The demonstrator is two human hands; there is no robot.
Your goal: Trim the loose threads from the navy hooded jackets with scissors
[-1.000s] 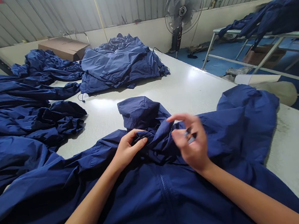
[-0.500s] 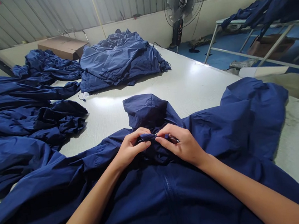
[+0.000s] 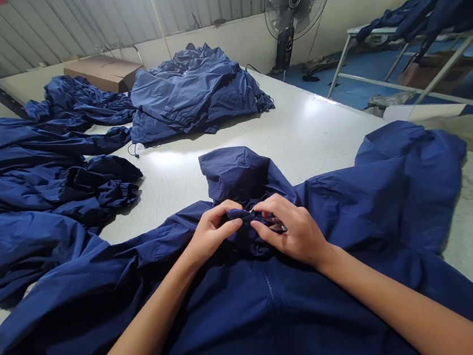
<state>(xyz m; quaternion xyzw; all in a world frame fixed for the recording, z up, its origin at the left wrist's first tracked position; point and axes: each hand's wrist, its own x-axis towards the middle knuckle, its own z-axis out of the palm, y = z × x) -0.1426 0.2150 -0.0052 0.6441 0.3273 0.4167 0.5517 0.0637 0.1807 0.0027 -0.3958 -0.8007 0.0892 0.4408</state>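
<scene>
A: Noting the setup. What is lying on the worktop (image 3: 299,130)?

B: A navy hooded jacket (image 3: 155,289) is lying spread out in front of the person, with its hood (image 3: 236,172) pointing away and its zip (image 3: 269,290) running up toward the neck.

A: Where are the hands working?

B: Both are meeting at the neck, just below the hood. The left hand (image 3: 212,231) is curling around a fold of the collar (image 3: 245,215), its fingers (image 3: 227,224) pinching narrowly from one side.

A: And the right hand (image 3: 296,230)?

B: Its fingers (image 3: 267,225) are pressing narrowly on the same fold from the other side. A small metal piece (image 3: 277,227) is glinting beside them, but it is too small to identify.

A: What has just changed?

B: The right hand has come in from a looser, blurred position. Both hands are now working together at a single spot on the collar.

A: And around them?

B: A pile of navy jackets (image 3: 196,88) is sitting farther along the worktop, navy garments (image 3: 25,161) are bunching up at the left, and a fan (image 3: 295,0) is standing by the wall.
</scene>
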